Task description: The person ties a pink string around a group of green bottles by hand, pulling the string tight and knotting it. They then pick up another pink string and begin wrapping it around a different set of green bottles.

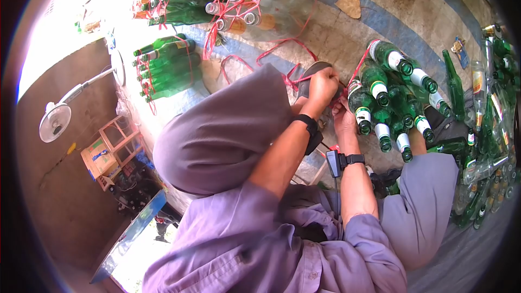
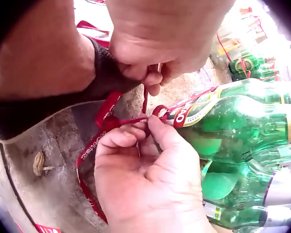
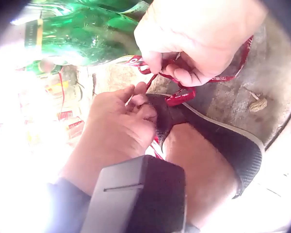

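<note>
Left hand [image 1: 323,88] and right hand [image 1: 345,122] pinched flat red ribbon [image 2: 108,109] beside green glass bottles [image 2: 228,127].
This likely kept it taut.

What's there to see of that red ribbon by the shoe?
The red ribbon is thin and flat, with pale printed lettering; it looks like fabric or plastic. It is creased and twisted, with a bunched spot that may be a knot. One hand pinches it near the green bottles; the other hand grips it beside the dark shoe. A slack length curves over the floor.
</note>
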{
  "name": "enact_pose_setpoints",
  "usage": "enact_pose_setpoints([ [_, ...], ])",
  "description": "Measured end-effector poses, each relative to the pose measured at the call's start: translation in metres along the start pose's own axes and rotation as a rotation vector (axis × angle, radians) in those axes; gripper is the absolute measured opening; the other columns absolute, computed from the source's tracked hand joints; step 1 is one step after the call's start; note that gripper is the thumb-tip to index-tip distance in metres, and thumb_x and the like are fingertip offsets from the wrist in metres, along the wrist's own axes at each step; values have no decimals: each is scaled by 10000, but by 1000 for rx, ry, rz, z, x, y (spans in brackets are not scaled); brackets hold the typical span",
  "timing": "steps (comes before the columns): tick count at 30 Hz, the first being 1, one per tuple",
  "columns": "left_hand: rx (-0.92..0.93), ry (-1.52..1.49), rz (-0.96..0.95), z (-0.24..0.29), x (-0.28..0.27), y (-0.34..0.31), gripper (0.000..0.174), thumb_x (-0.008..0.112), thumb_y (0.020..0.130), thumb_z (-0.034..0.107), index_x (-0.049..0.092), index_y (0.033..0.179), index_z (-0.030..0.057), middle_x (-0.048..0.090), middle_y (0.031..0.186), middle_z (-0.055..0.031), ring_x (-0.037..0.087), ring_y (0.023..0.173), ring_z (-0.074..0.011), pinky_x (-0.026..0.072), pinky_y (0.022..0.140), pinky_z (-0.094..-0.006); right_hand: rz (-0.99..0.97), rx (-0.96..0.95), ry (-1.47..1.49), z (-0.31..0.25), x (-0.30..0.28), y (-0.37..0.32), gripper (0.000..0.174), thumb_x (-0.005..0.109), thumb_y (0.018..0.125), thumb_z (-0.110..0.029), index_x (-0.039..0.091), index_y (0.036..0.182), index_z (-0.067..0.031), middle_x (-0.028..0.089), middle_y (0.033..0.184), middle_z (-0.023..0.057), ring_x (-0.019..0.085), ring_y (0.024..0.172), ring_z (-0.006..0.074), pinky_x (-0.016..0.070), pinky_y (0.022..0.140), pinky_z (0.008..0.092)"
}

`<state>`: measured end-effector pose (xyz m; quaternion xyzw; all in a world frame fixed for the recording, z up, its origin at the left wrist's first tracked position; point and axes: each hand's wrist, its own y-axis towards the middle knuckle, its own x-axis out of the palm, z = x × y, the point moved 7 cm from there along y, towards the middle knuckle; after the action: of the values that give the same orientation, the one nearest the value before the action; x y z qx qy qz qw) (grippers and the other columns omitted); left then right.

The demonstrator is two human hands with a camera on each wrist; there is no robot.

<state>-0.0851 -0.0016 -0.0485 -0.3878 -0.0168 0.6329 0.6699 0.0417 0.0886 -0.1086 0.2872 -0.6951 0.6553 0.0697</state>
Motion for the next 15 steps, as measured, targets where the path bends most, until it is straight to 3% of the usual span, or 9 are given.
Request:
enact_pose_setpoints([
  [4,-37,50,-124,2,8,-20,150,582,758,77,668,871,27,658,715,-81,631,640,-167,494,591,-303,39,32,-282,0,4,-5,167,667,794,-156,570,930,-156,504,681,-68,468,576,57,356,468,185],
  [7,-131,40,-290,1,19,-25,200,578,748,87,673,917,38,670,746,-113,629,590,-183,509,537,-316,50,38,-477,-1,6,-10,168,670,793,-231,568,916,-178,503,678,-77,461,555,43,340,438,175],
  [10,-115,177,-223,7,10,-29,200,590,736,97,678,905,39,669,732,-126,627,566,-204,512,536,-316,-7,50,-574,0,24,-23,165,652,803,-278,558,889,-173,497,655,-76,449,526,38,330,430,174],
  [12,-133,115,-213,0,11,-30,185,598,727,105,685,879,46,663,705,-125,620,549,-218,504,523,-320,-11,37,-620,3,24,-26,166,648,801,-268,553,883,-160,486,633,-77,439,509,37,327,428,178],
  [14,9,130,-139,-1,10,-27,166,595,730,107,685,857,50,642,652,-111,587,482,-206,473,457,-322,29,19,-607,5,24,-33,140,637,804,-255,560,846,-146,489,617,-65,432,486,44,321,417,186],
  [15,-53,30,-161,-10,14,-23,124,606,721,110,668,802,38,609,595,-92,558,448,-190,441,417,-321,61,67,-675,7,22,-39,133,635,805,-254,562,816,-144,493,607,-58,430,474,49,315,410,190],
])
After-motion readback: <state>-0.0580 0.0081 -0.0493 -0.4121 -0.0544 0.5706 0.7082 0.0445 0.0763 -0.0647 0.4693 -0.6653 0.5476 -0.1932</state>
